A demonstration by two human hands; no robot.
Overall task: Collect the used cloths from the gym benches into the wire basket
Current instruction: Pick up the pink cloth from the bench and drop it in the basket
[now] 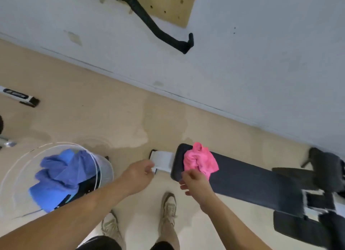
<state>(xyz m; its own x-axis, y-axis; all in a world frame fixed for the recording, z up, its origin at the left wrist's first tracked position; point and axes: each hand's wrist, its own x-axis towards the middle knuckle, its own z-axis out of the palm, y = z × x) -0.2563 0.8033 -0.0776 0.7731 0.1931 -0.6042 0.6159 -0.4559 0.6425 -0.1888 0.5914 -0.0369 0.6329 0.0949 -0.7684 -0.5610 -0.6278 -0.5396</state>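
Note:
A crumpled pink cloth (200,161) lies on the near end of a black padded gym bench (248,180). My right hand (194,182) is right at the cloth's lower edge, fingers curled, touching or almost touching it. My left hand (139,173) hovers in front of the bench's white end bracket (162,161), fingers loosely apart and holding nothing. On the floor to the left stands the white wire basket (104,173), with a blue cloth (61,177) bunched inside it.
A grey wall (242,62) runs diagonally behind the bench, with a wooden pegboard (166,5) and a black strap (158,29) on it. Bench frame parts (324,193) sit at the right. A white bar (18,96) lies on the tan floor at left. My shoes (168,210) are below.

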